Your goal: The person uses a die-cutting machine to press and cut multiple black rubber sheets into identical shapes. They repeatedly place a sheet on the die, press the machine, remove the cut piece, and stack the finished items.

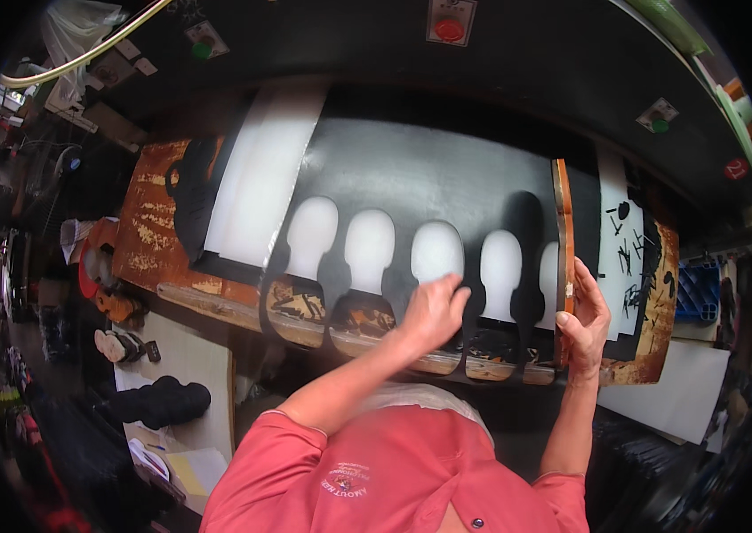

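Orange bar point(564, 226) in right hand point(588, 320), before part-hidden cutout point(549, 264) — left hand point(435, 311), grip unclear, over black sheet point(412, 169)

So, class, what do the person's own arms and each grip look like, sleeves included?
The left grip and right grip are bare hands, with no gloves visible. The wrists show no watch or band. The left sleeve and right sleeve are plain pinkish red, matching the shirt, and leave the forearms uncovered.
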Tool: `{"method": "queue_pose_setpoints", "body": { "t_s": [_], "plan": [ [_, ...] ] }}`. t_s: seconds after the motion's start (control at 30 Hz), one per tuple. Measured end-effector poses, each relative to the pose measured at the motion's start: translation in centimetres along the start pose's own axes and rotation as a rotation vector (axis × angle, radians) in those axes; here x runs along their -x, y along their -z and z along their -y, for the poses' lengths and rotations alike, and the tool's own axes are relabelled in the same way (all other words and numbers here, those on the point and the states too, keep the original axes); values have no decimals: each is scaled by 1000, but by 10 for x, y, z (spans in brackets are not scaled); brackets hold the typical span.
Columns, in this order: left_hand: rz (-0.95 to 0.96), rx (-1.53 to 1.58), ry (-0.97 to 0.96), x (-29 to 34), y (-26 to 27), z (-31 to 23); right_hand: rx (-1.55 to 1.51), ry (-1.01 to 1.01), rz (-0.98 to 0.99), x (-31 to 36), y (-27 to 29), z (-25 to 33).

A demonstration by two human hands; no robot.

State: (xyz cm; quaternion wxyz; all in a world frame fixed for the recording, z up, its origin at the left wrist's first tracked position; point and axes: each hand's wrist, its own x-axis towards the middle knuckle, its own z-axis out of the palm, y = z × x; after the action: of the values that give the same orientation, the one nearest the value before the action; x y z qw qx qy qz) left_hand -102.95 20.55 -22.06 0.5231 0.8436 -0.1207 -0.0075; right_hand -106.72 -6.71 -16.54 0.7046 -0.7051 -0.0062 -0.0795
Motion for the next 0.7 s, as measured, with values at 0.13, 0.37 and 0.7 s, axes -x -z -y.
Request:
{"method": "queue_pose_setpoints", "body": {
  "t_s": [0.13,0.37,0.7],
  "plan": [
    [50,71,-66,46,-3,-6,37,11,77,-12,-32,0],
    [315,100,-89,67,29,-16,294,68,209,-50,-113,-3],
    [-482,-104,-75,-82,198,67,737,362,284,-111,-241,-21]
  ]
}}
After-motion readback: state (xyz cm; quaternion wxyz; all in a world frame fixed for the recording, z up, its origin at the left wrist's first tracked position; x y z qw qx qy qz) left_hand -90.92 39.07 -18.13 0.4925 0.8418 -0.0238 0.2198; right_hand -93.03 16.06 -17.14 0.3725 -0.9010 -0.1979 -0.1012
